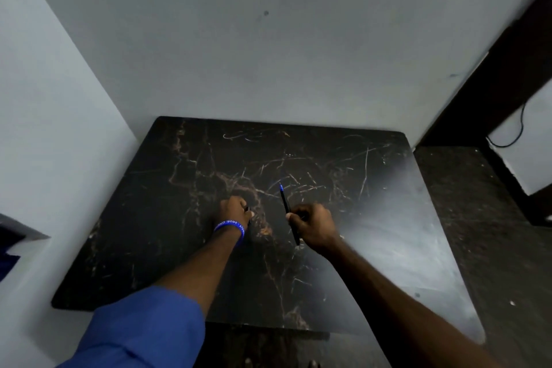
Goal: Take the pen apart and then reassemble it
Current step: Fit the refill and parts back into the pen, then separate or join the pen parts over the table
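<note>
Judging by the split, disassembly seems begun: the slim black pen with blue tip (288, 212) is pinched in the right hand (313, 225) above the dark marble-patterned table (373, 218), while a small dark piece, seemingly its cap, is clenched in the left hand (236, 209); reassembly remains.

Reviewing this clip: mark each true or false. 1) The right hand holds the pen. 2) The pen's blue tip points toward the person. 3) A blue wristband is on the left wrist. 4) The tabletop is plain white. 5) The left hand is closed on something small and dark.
1) True: the right hand grips the pen.
2) False: the blue tip points away, toward the wall.
3) True: the wristband circles the left wrist.
4) False: the table is dark marble-patterned.
5) True: the left hand is closed; the item is unclear.
</note>
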